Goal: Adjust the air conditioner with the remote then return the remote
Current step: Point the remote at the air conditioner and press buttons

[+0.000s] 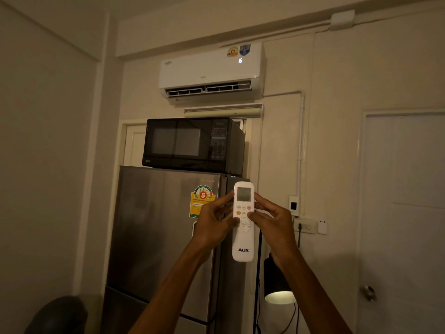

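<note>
Both hands grasp the white remote (243, 221) upright in front of the fridge (166, 237): the left hand (212, 224) grips its left edge and the right hand (273, 220) its right edge, each with a thumb on the buttons. High on the far wall, above the black microwave (192, 144), the air conditioner (210, 71) shows a lit display and an open flap.

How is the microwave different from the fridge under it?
The microwave is black, while the fridge is shiny grey metal. The microwave is small and wide; the fridge is tall and much bigger. The microwave has a dark window and a button panel in front; the fridge front is plain apart from a coloured sticker. The microwave sits on top; the fridge holds it up. Both are boxy, and both have their doors shut.
</note>
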A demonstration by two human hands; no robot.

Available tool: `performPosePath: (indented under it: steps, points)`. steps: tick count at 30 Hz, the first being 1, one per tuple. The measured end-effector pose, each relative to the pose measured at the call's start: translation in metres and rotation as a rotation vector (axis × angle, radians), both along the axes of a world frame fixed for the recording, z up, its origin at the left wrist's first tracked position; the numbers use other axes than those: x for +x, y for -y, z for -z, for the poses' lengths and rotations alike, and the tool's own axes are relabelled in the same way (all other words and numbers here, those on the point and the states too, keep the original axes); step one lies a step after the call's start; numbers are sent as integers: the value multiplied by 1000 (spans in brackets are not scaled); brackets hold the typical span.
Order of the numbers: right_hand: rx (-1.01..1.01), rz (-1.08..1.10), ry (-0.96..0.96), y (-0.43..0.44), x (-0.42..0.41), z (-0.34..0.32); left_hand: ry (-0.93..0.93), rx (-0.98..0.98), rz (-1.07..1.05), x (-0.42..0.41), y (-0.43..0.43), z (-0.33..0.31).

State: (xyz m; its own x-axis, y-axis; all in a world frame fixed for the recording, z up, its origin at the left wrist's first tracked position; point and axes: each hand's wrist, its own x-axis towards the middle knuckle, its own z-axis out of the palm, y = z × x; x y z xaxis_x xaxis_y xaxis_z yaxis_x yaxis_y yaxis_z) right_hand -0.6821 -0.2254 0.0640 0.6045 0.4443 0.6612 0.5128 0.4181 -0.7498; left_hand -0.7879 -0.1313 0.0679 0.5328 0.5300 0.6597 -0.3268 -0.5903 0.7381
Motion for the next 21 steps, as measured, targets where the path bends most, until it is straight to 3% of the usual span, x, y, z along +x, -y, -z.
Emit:
performPosePath:
  steps: [21]
  points:
    - [-15,-61,27,10,3,2,8,17,11,-1,5,0]
